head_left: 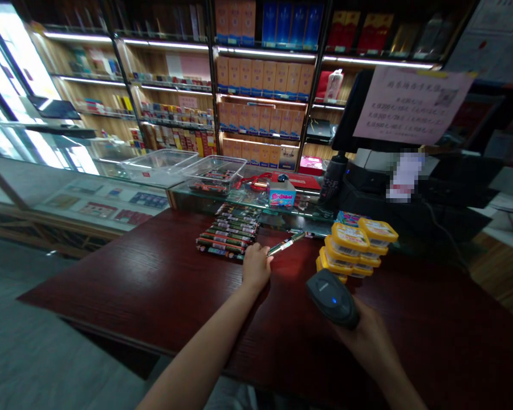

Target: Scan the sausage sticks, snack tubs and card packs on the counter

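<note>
My left hand is closed on one end of a slim wrapped stick, whose far end points up and to the right over the dark red counter. Just left of that hand lies a stack of similar wrapped sticks, in green, red and dark packaging; what is inside them I cannot tell. My right hand grips a dark barcode scanner with a small blue light on top. Its head is turned toward several yellow-lidded plastic tubs, stacked on the counter just beyond it.
A glass ledge with clear plastic bins and a small pink-and-blue box borders the counter's far side. A monitor bearing a paper notice stands at the right. Shelves of boxed goods line the back wall.
</note>
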Demonstrator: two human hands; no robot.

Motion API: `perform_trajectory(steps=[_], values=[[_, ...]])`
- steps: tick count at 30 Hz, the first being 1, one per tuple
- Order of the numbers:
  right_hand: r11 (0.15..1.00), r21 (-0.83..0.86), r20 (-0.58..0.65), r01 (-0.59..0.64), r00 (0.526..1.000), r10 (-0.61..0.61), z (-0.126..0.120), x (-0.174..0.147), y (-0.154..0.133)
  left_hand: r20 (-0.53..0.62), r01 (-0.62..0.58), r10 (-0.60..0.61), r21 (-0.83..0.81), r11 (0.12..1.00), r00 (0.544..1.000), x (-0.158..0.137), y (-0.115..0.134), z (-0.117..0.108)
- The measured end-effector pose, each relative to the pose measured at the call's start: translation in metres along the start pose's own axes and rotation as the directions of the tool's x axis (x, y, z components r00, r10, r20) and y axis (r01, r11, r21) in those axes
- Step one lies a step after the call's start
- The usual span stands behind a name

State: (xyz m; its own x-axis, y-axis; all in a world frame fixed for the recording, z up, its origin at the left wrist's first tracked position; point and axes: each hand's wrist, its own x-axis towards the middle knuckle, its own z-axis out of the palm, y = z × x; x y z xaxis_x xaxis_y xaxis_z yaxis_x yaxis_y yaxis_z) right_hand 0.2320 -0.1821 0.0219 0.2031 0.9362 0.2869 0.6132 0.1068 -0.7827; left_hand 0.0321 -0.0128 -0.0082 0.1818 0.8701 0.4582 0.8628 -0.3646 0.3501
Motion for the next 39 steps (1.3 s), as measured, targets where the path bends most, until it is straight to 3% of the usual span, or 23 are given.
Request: perform_trajectory(steps=[6, 9, 11, 14, 18, 25, 29, 34, 39], values=[[0.999, -0.042, 0.019, 0.004, 1.000, -0.003, -0.002, -0.001, 0.000, -0.002, 0.003, -0.003, -0.008, 1.000, 1.000, 0.000, -0.001, 0.001], [0.983, -0.186, 0.043, 0.008, 0.999, 0.000, -0.003, 0.000, 0.007, -0.005, -0.001, 0.001, -0.026, 1.000, 1.000, 0.000, -0.002, 0.002], [0.923, -0.384, 0.017, 0.030, 1.000, -0.026, -0.002, 0.001, 0.013, 0.008, -0.013, 0.013, -0.021, 1.000, 1.000, 0.000, -0.002, 0.001], [0.781, -0.610, -0.014, 0.132, 0.984, -0.177, 0.003, 0.001, 0.024, 0.027, -0.038, 0.038, 0.001, 0.999, 0.999, -0.001, 0.000, 0.000], [0.709, -0.651, 0.034, 0.271, 0.944, -0.330, 0.012, -0.003, 0.042, 0.038, -0.093, 0.094, -0.012, 0.996, 0.995, -0.004, 0.002, -0.003], [0.713, -0.613, 0.043, 0.341, 0.915, -0.401, 0.015, -0.009, 0.057, -0.018, -0.176, 0.176, 0.011, 0.984, 0.984, 0.007, 0.000, -0.017], [0.712, -0.617, 0.045, 0.336, 0.918, -0.394, 0.016, -0.009, 0.057, -0.103, -0.110, 0.117, 0.076, 0.991, 0.988, 0.034, -0.022, -0.035], [0.740, -0.608, 0.047, 0.289, 0.943, -0.329, 0.017, -0.006, 0.057, -0.173, 0.040, -0.016, 0.139, 0.989, 0.985, 0.072, -0.075, -0.058], [0.702, -0.625, 0.064, 0.340, 0.919, -0.388, 0.016, -0.002, 0.065, -0.089, 0.108, -0.089, 0.241, 0.965, 0.992, 0.097, -0.116, -0.069]])
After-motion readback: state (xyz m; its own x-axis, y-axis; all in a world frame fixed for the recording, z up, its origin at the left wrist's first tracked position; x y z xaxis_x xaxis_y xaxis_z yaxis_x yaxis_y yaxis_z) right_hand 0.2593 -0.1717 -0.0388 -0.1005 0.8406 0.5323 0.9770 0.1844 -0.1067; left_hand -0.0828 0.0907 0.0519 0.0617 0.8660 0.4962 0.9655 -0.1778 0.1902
